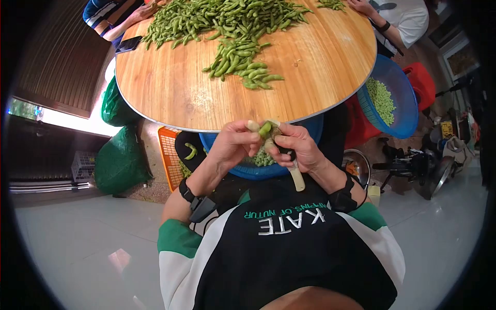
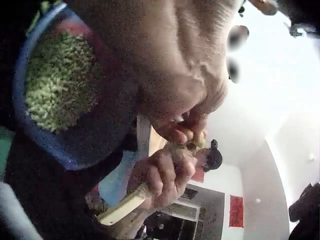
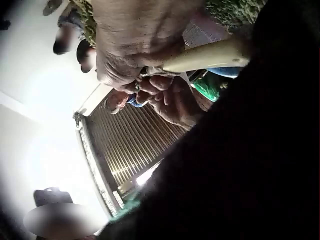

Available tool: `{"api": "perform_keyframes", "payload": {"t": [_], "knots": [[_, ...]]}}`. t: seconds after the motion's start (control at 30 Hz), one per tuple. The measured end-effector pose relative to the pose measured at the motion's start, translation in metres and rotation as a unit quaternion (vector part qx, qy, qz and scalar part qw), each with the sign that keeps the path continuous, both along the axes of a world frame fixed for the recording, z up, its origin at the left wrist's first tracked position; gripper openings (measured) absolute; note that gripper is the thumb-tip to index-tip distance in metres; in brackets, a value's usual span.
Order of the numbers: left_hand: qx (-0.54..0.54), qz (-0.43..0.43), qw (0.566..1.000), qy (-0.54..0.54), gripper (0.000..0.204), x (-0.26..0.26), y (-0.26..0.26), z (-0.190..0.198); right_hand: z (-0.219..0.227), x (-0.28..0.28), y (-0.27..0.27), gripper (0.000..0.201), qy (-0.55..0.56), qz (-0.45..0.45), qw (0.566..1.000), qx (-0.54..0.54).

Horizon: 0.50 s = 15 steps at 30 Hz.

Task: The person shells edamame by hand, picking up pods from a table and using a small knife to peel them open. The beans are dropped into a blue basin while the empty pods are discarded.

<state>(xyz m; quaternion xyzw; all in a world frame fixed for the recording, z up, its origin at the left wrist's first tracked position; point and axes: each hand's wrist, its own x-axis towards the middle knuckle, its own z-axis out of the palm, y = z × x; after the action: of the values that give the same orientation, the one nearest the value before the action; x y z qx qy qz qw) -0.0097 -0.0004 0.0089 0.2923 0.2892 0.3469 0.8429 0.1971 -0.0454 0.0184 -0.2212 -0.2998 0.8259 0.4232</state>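
"Wooden bench [image 1: 170, 93] up front, with loose pods [image 1: 227, 20] heaped across its far side; where's the one being worked?"

"Just off the near edge — a green pod [image 1: 265, 129] sits between the two hands, above a blue basin [image 1: 243, 172] with pale green beans [image 1: 263, 158] in it."

"And the fingers?"

"Left hand [image 1: 227, 147]: curled, pinching the pod near the tips; right hand [image 1: 305, 150]: thumb and fingertips bent in at the other side, the rest wrapped round a pale handle [image 1: 297, 176] that points back towards the body; its working end I can't make out."

"Which step, then?"

"Opening the pod, I'd judge; the next move calls for a steady left pinch, small right-hand pressure — and the beans kept over the basin."
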Motion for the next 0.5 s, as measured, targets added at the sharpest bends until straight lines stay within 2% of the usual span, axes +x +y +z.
{"api": "perform_keyframes", "payload": {"t": [0.07, 0.13, 0.2, 0.23, 0.27, 0.3, 0.33, 0.37, 0.4, 0.43, 0.5], "knots": [[-0.06, -0.046, 0.99, -0.119, 0.021, 0.004, -0.002, -0.005, -0.002, 0.002, 0.0, 0.036, 0.035, 0.035, 0.999, -0.014], [-0.083, -0.045, 0.984, -0.148, 0.019, 0.007, -0.004, -0.012, 0.0, 0.002, -0.002, 0.036, 0.11, 0.038, 0.99, -0.073], [-0.104, -0.047, 0.978, -0.176, 0.017, 0.012, -0.005, -0.01, -0.004, 0.003, -0.003, 0.038, 0.101, 0.025, 0.99, -0.092], [-0.041, -0.015, 0.998, -0.051, 0.017, 0.015, -0.007, -0.005, -0.005, 0.003, -0.003, 0.04, 0.093, 0.012, 0.989, -0.111], [0.022, 0.016, 0.997, 0.076, 0.016, 0.017, -0.01, -0.001, -0.005, 0.004, -0.003, 0.04, 0.093, 0.011, 0.989, -0.112], [0.021, 0.015, 0.997, 0.076, 0.016, 0.018, -0.014, 0.001, -0.004, 0.005, -0.002, 0.04, 0.09, 0.002, 0.988, -0.126], [0.256, 0.072, 0.937, 0.225, 0.018, 0.019, -0.019, 0.003, -0.003, 0.005, -0.002, 0.041, 0.087, -0.007, 0.986, -0.139], [0.47, 0.125, 0.798, 0.354, 0.019, 0.02, -0.022, 0.005, -0.003, 0.004, -0.002, 0.041, 0.088, -0.006, 0.986, -0.138], [0.58, 0.172, 0.693, 0.392, 0.023, 0.023, -0.022, 0.008, -0.003, 0.003, -0.002, 0.038, 0.098, 0.0, 0.984, -0.147], [0.58, 0.173, 0.693, 0.393, 0.023, 0.022, -0.024, 0.013, -0.003, 0.002, -0.004, 0.036, 0.109, 0.006, 0.981, -0.158], [0.675, 0.154, 0.551, 0.466, 0.021, 0.02, -0.024, 0.023, -0.007, 0.0, -0.007, 0.036, 0.129, 0.013, 0.977, -0.17]]}}
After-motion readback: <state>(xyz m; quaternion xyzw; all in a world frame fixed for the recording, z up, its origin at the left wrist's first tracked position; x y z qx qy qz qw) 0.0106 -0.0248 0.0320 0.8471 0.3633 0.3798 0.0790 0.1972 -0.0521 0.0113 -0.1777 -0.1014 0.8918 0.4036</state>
